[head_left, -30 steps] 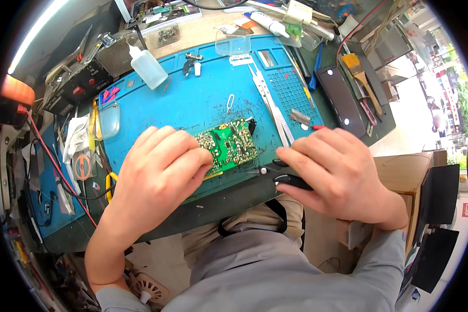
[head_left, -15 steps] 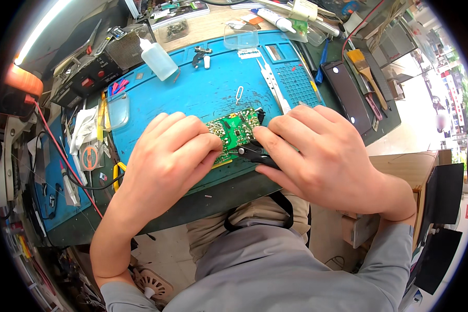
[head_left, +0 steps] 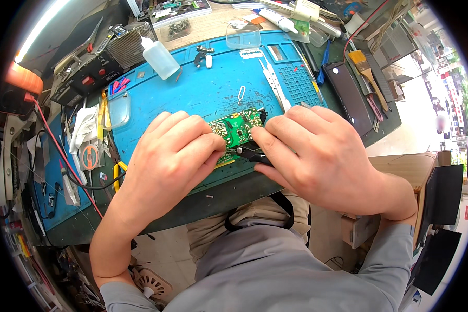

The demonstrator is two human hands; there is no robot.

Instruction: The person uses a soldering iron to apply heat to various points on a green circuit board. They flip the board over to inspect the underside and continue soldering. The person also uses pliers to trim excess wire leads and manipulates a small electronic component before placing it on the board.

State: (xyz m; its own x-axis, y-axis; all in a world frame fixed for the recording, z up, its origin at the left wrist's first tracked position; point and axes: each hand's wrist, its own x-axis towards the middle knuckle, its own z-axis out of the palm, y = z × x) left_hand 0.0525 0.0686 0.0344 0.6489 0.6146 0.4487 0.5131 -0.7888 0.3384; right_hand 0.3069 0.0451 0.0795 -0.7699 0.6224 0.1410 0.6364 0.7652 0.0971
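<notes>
A green circuit board is held low over the near part of the blue work mat. My left hand is closed at the board's left side; its fingertips are partly hidden, and they appear to grip the board's edge. My right hand is closed around black-handled pliers, whose small metal jaws point left across the board's near part, towards my left fingertips. Whether the jaws bite on anything is too small to tell. The right fingers also come against the board's right side.
Beyond the board lie a wire loop, metal tweezers and a razor blade. A squeeze bottle lies at the far left of the mat. To the right are a dark phone and a brush; a red cable runs down the left.
The pliers have closed up and tilted slightly, with the right fingers tighter around the handles. The board and both hands stay nearly in place.
</notes>
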